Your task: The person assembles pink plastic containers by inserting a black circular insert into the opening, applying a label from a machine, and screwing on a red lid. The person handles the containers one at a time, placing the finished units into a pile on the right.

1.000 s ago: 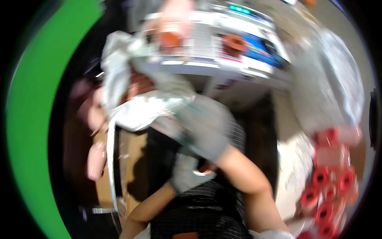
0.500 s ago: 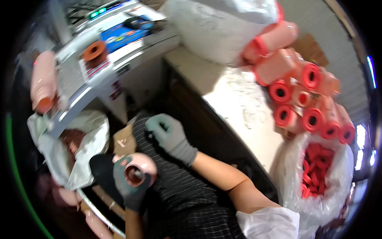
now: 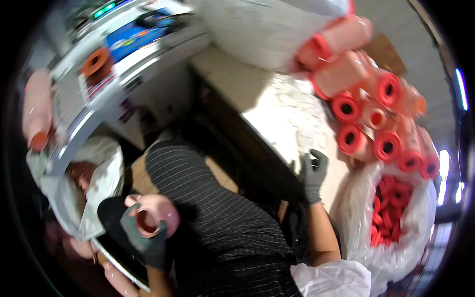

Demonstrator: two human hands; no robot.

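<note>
A glossy pink rounded bottle (image 3: 166, 213) rests in my left hand (image 3: 146, 243), its brown-rimmed round mouth facing up. The grey-gloved fingers are wrapped around it, low beside my left thigh. Out to the right, my right hand (image 3: 313, 180), in a grey glove, hovers by the edge of the white-topped table (image 3: 277, 116). Its fingers curl together around a small dark spot that I cannot make out. Just beyond that hand lie several pink bottles with red ring collars (image 3: 350, 138).
A clear plastic bag of red rings (image 3: 394, 200) stands at the right. A large white sack (image 3: 247, 34) sits on the table. On the left are a sewing-machine-like white table (image 3: 74, 106), an orange-brown spool (image 3: 97, 65), a pink bottle (image 3: 37, 106) and a white-lined bin (image 3: 106, 175).
My right hand has swung from above my thigh rightward to the table edge. My left hand still holds the pink bottle. The view has shifted slightly.
</note>
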